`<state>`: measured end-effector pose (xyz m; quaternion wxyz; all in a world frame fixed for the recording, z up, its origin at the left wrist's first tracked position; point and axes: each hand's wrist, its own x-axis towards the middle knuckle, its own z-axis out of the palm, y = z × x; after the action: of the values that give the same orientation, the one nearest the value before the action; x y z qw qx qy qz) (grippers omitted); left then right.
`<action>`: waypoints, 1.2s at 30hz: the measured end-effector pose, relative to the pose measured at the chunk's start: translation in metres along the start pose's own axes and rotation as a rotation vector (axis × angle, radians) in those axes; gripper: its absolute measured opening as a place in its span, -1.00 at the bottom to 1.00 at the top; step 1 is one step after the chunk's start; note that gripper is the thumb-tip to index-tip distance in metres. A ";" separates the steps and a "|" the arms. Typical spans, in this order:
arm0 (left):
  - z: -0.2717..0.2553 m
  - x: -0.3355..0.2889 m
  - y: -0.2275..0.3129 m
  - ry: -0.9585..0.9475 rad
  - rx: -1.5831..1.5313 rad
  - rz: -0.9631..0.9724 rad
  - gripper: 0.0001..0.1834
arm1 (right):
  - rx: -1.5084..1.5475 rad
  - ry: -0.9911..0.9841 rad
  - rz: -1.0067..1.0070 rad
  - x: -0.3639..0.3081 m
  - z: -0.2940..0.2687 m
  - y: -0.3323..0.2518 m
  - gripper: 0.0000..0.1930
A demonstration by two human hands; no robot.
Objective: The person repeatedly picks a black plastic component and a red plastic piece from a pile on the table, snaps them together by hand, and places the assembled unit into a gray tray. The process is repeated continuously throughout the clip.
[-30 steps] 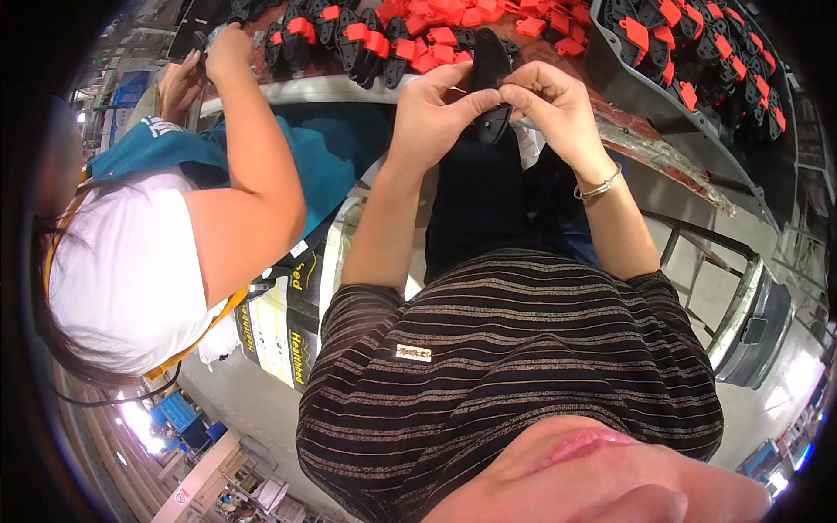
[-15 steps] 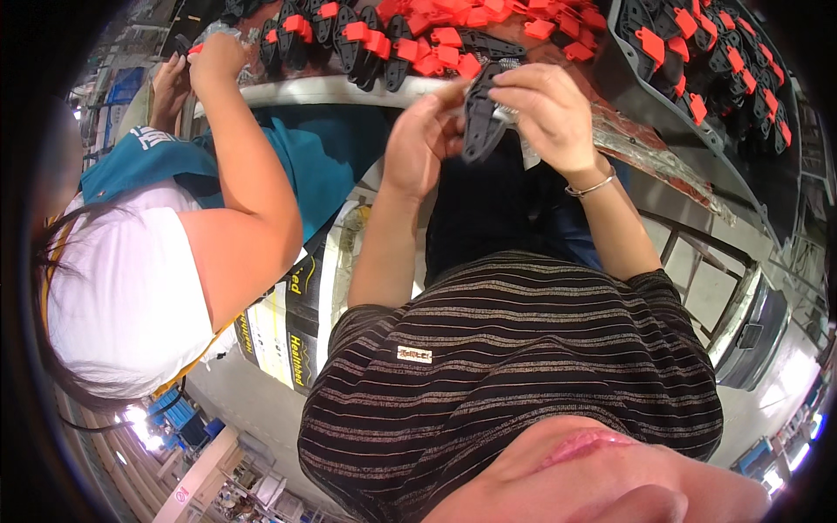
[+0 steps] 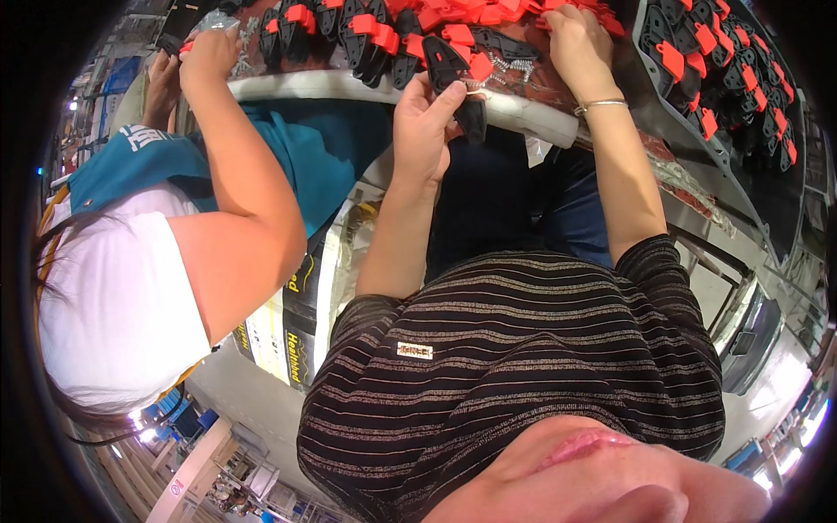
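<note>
Holding, near 12 o'clock, a long, narrow black plastic piece with tapered ends [image 3: 445, 63] in the left hand [image 3: 423, 131], nearly closed, with thumb laid across the front and fingers curled behind. Tilted, with far end toward 11 o'clock and near end toward 5 o'clock, over the white rounded bench edge [image 3: 314, 85]. At the thumb tip, a thin pale strand, too small to make out.

Reaching toward 1 o'clock with the right hand [image 3: 580, 48], half curled, fingertips at a heap of small, flat, bright red plastic tabs [image 3: 462, 13]; cannot tell whether gripping one. On the right wrist, a slim silvery bangle [image 3: 602, 105].

Between the hands, toward 1 o'clock on the reddish bench top, a loose black plastic piece [image 3: 501, 42] just beside some coiled silvery metal springs [image 3: 521, 70]. Between 11 and 12 o'clock, a row of black plastic pieces with red tabs [image 3: 362, 35]. At 2 o'clock, a large dark grey bin [image 3: 758, 205] holding many more such tabbed pieces. Between 10 and 11 o'clock, a co-worker's two hands [image 3: 211, 57], close together around a small dark-and-red part.
</note>
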<state>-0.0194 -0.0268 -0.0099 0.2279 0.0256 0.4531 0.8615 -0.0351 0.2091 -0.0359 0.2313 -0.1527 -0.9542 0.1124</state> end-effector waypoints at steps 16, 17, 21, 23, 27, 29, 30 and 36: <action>0.028 -0.014 0.004 0.054 0.142 0.235 -0.71 | 1.068 -0.174 -0.034 -0.076 -0.061 -0.061 -0.77; 0.029 -0.015 0.005 0.061 0.161 0.245 -0.71 | 1.037 -0.115 -0.058 -0.078 -0.060 -0.062 -0.76; 0.028 -0.018 0.006 0.010 0.154 0.213 -0.71 | 1.224 -0.138 0.025 -0.081 -0.070 -0.067 -0.78; 0.028 -0.019 0.003 -0.006 0.081 0.174 -0.71 | 1.511 -0.250 0.132 -0.083 -0.076 -0.069 -0.80; 0.033 -0.028 0.002 0.003 0.179 0.106 -0.69 | 1.270 -0.264 0.011 -0.090 -0.073 -0.060 -0.77; 0.031 -0.030 0.001 0.001 0.141 0.072 -0.69 | 1.159 -0.258 0.000 -0.092 -0.076 -0.062 -0.73; 0.031 -0.029 0.000 -0.001 0.121 0.056 -0.69 | 1.185 -0.274 0.017 -0.091 -0.077 -0.062 -0.71; 0.042 -0.034 0.002 -0.088 0.093 0.012 -0.70 | 1.607 -0.263 0.112 -0.071 -0.078 -0.063 -0.52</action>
<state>0.0208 -0.0095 0.0216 0.2411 0.0767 0.4819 0.8389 0.0466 0.1380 0.0206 0.1501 0.0268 -0.5925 0.7910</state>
